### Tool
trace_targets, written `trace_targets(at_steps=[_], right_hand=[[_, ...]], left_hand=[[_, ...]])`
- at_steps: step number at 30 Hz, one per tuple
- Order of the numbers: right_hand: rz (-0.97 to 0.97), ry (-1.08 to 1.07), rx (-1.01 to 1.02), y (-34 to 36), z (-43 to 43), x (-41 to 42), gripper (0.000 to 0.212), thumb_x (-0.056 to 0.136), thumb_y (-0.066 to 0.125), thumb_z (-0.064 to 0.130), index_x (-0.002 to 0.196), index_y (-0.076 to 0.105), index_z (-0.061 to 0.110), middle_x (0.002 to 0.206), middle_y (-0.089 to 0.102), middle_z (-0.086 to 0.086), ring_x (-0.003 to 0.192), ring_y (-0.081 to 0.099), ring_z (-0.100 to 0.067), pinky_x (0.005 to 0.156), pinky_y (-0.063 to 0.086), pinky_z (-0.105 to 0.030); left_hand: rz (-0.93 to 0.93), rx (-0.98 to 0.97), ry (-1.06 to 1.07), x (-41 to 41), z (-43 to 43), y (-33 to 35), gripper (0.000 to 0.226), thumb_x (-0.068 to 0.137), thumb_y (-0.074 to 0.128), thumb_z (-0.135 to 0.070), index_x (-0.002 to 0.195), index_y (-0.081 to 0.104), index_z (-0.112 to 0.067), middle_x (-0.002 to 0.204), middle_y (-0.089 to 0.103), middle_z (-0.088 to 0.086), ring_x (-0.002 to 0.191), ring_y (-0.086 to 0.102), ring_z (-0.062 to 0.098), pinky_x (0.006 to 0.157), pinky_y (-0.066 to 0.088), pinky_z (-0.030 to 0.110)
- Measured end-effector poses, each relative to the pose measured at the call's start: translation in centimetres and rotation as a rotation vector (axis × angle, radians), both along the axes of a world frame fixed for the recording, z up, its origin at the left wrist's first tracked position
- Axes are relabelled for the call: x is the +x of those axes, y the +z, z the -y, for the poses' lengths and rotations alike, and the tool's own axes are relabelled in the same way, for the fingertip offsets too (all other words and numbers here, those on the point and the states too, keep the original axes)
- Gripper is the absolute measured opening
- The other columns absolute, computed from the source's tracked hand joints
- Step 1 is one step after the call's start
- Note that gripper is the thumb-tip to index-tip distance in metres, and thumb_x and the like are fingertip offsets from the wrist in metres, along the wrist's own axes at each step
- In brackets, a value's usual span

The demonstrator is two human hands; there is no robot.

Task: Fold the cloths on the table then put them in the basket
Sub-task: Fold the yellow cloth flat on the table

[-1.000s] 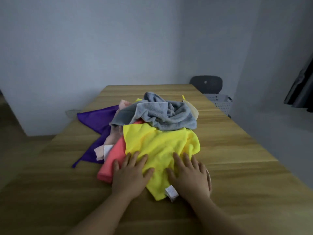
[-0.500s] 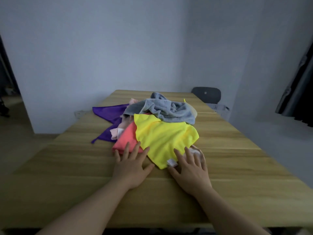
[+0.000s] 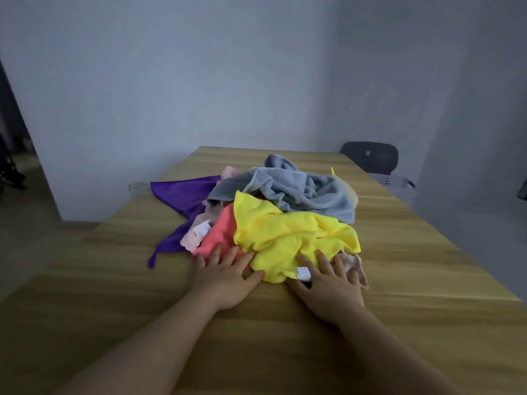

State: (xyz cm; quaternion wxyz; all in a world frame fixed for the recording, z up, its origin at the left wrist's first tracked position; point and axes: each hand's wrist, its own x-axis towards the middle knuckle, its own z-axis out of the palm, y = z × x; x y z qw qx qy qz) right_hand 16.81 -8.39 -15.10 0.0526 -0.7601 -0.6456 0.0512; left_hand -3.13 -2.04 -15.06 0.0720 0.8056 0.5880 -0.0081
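While the cloth pile sat mid-table, unfolded, both hands lay flat with fingers spread, left hand touching the coral cloth, right hand on the yellow cloth, neither gripping anything.

Fluffy cloths, matt wood table

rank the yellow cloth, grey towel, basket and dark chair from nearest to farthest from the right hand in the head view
1. yellow cloth: front of the pile, touched by the right hand.
2. grey towel: top of the pile, behind the yellow.
3. basket: off the table's far right side.
4. dark chair: just behind the basket, by the wall.
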Motion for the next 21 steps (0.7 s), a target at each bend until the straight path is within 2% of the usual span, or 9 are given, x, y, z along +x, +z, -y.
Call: trace_targets(at_steps=[9, 12, 15, 18, 20, 21], right_hand=[[-0.009, -0.011, 0.067, -0.1, -5.8, 1.4, 0.061, 0.087, 0.017, 0.070, 0.144, 0.009, 0.049, 0.159, 0.001, 0.006, 0.145, -0.007, -0.028, 0.113, 0.003, -0.049], [-0.052, -0.008, 0.219, 0.2, -5.0, 1.2, 0.050, 0.093, 0.026, 0.059, 0.139, 0.033, 0.043, 0.157, 0.016, 0.005, 0.145, 0.005, -0.027, 0.113, 0.008, -0.047], [-0.051, 0.034, 0.427, 0.6, -3.2, 1.0, 0.038, 0.095, 0.040, 0.044, 0.128, 0.055, 0.031, 0.152, 0.031, 0.004, 0.142, 0.019, -0.020, 0.112, 0.013, -0.039], [-0.162, 0.087, 0.585, 1.0, -0.9, 0.6, 0.029, 0.092, 0.055, 0.028, 0.117, 0.065, 0.019, 0.140, 0.049, 0.001, 0.133, 0.036, -0.022, 0.106, 0.027, -0.040], [-0.338, 0.090, 0.676, 1.0, -0.1, 0.2, 0.020, 0.089, 0.060, 0.015, 0.106, 0.069, 0.009, 0.120, 0.064, -0.003, 0.117, 0.052, -0.022, 0.097, 0.037, -0.035], [-0.470, 0.076, 0.694, 1.1, 0.6, 0.0, 0.016, 0.088, 0.060, 0.011, 0.101, 0.070, 0.008, 0.105, 0.068, 0.000, 0.104, 0.057, -0.018, 0.088, 0.039, -0.028]], left_hand=[[0.025, 0.036, -0.012, 1.4, -5.8, -0.1, 0.064, 0.085, 0.009, -0.073, 0.144, 0.000, -0.048, 0.158, -0.006, -0.010, 0.145, -0.012, 0.021, 0.113, -0.009, 0.052], [0.061, 0.073, -0.009, 1.1, -5.5, -0.3, 0.061, 0.087, 0.010, -0.070, 0.144, 0.005, -0.049, 0.158, -0.002, -0.011, 0.145, -0.009, 0.021, 0.114, -0.006, 0.051], [0.109, 0.253, -0.012, 1.0, -3.8, -0.2, 0.051, 0.092, 0.022, -0.062, 0.140, 0.026, -0.046, 0.155, 0.015, -0.008, 0.143, 0.005, 0.019, 0.114, 0.007, 0.046], [0.179, 0.415, -0.030, 0.8, -1.5, 0.2, 0.044, 0.089, 0.039, -0.056, 0.131, 0.042, -0.043, 0.135, 0.032, -0.007, 0.127, 0.026, 0.017, 0.106, 0.022, 0.037], [0.236, 0.428, -0.071, 0.5, -0.7, 0.0, 0.045, 0.086, 0.048, -0.050, 0.130, 0.042, -0.042, 0.134, 0.028, -0.007, 0.125, 0.025, 0.016, 0.105, 0.024, 0.035], [0.257, 0.423, -0.113, 0.4, -0.2, 0.0, 0.048, 0.084, 0.052, -0.045, 0.131, 0.041, -0.042, 0.137, 0.023, -0.008, 0.128, 0.020, 0.015, 0.107, 0.023, 0.036]])
